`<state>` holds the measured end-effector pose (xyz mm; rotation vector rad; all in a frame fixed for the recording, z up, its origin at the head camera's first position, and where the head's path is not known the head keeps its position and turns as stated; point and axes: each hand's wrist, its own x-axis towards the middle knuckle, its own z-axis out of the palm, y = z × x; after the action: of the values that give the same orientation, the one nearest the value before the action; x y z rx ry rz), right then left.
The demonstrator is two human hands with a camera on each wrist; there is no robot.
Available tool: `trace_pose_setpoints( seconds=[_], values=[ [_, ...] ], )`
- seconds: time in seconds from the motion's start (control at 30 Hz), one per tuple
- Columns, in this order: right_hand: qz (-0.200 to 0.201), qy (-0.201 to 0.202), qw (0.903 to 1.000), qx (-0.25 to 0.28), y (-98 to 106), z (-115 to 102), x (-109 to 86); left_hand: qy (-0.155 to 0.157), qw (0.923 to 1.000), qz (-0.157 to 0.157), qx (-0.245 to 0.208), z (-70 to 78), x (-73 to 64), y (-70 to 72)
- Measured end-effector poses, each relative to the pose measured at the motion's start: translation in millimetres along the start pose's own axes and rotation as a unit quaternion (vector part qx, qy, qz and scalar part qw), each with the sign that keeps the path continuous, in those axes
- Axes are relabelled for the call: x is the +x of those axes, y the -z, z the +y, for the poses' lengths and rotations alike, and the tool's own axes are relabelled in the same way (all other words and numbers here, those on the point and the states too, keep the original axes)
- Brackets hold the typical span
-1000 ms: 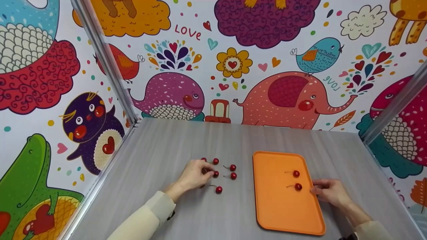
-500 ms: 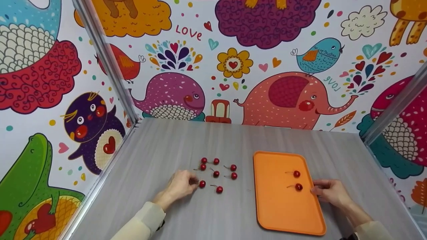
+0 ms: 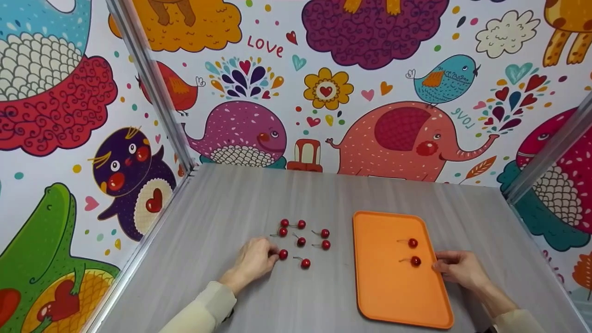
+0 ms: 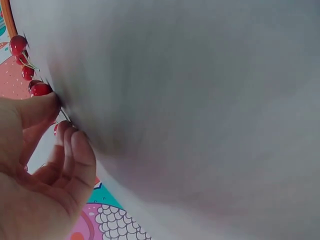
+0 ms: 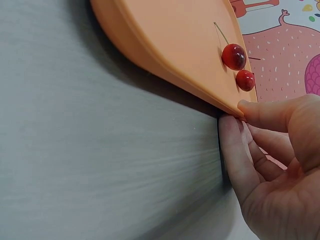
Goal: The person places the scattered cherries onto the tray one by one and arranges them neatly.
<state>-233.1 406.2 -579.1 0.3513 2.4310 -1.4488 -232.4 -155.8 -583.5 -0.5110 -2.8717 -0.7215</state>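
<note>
My left hand (image 3: pixel 254 260) is low over the table, its fingertips right beside a red cherry (image 3: pixel 283 254). In the left wrist view, the thumb and fingers (image 4: pixel 82 155) are bent toward each other with a gap between their tips, and a thin stem shows in that gap. Several more stemmed cherries (image 3: pixel 301 241) lie loosely grouped past that hand. My right hand (image 3: pixel 460 268) pinches the right rim of an orange tray (image 3: pixel 397 296), thumb on top and fingers at its outer side. Two cherries, one nearer (image 3: pixel 416 261) and one farther (image 3: pixel 412 243), lie on the tray.
The grey wood-grain table (image 3: pixel 259 194) runs back to a wall printed with cartoon animals (image 3: pixel 393 143). Metal posts (image 3: pixel 152 88) stand at the back corners, and a metal strip runs along the table's left edge.
My left hand has drawn back from over the cherries, uncovering several, then edged right toward the near-left cherry. The right hand stays on the tray rim. The view has shifted slightly.
</note>
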Motion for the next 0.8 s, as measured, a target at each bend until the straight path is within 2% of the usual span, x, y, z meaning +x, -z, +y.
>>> trace_pose_setpoints(
  seconds=[0.2, 0.37, 0.5, 0.8],
  values=[
    [0.002, -0.005, 1.0, 0.002, -1, 0, -0.1, -0.007, 0.9998, -0.014, 0.008, -1.9, 0.1, 1.3],
    [0.005, -0.007, 1.0, -0.003, -2, -1, -1.0, -0.013, 0.9993, -0.027, -0.021, -6.7, 1.4, 6.6],
    [0.009, -0.008, 0.9999, -0.005, -2, -2, -1.2, -0.003, 0.9988, -0.035, -0.034, -8.9, -1.2, 10.9],
    [0.015, -0.009, 0.9998, -0.006, -3, -3, -1.8, 0.011, 0.9993, -0.031, -0.02, -13.6, -4.3, 16.4]
  ],
)
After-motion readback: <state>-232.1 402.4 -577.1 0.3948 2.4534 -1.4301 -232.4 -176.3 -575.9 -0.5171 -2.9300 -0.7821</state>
